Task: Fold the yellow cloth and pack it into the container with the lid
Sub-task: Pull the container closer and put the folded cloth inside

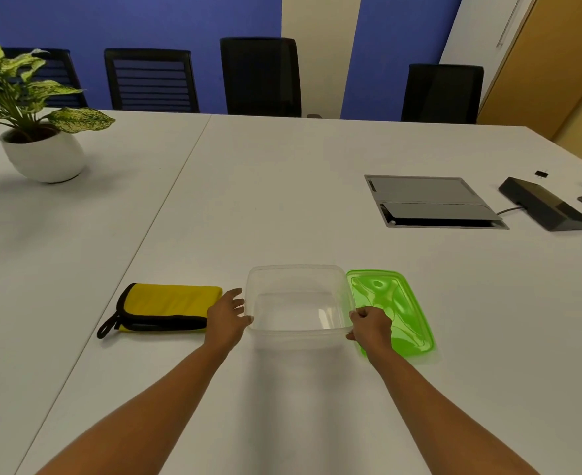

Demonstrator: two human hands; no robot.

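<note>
Where the white table (282, 186) lies nearest the camera, the cloth (169, 305) is found folded into a flat oblong. It is yellow, with a black hem and a black loop at its left end. It is laid on the tabletop outside the container (298, 270), just beside it at 9 o'clock.

The container, of clear plastic, is stood upright and uncovered, and nothing is seen inside it. The lid (396, 303), translucent green, is laid flat at 3 o'clock from the container, close against its right wall. Whether the two are touching cannot be told.

The left hand (226, 317) is placed between cloth and container, fingers spread and nearly straight, with nothing gripped. Its thumb is set against the container's near-left corner. Its heel is seen over the cloth's right end, but contact there cannot be told.

The right hand (372, 325) is curled over the container's right rim, which is pinched between fingers and thumb. Part of the lid is hidden behind it.

Further out from the container:
- At 10 o'clock, a leafy plant (25, 84) is stood in a round white pot (42, 159).
- At 1 o'clock, a grey hatch (430, 200) is set into the tabletop.
- At 2 o'clock, a dark wedge-shaped device (546, 209) with a cable is placed, and a small black clip (541, 173) beyond it.
- At 12 o'clock, black chairs (260, 77) are ranged along the far edge, before a blue and cream wall (145, 22).
</note>
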